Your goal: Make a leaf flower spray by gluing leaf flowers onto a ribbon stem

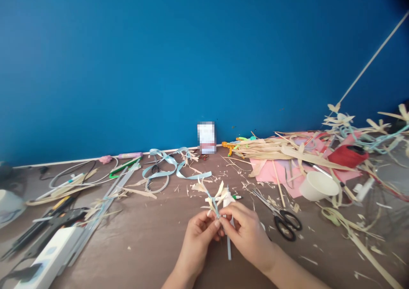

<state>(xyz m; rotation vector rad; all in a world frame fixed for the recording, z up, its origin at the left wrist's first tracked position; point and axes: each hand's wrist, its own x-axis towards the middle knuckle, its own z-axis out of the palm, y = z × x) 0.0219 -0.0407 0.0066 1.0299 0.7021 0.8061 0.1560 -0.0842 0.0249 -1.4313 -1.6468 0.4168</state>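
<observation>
Both my hands meet near the front middle of the brown table (143,246). My left hand (198,238) pinches the lower end of a small stem of pale straw petals (214,194) bound with a light blue strip. My right hand (246,233) closes on the same stem from the right and also grips a pale blue stick (228,250) that points down toward me. The fingertips of both hands touch at the stem.
Black-handled scissors (281,221) lie right of my hands. A white cup (318,186) lies tipped by pink paper (271,169) under straw strips. Light blue ribbon (172,167) coils behind. Tools and a ruler (96,221) sit left. A blue wall (191,59) stands behind.
</observation>
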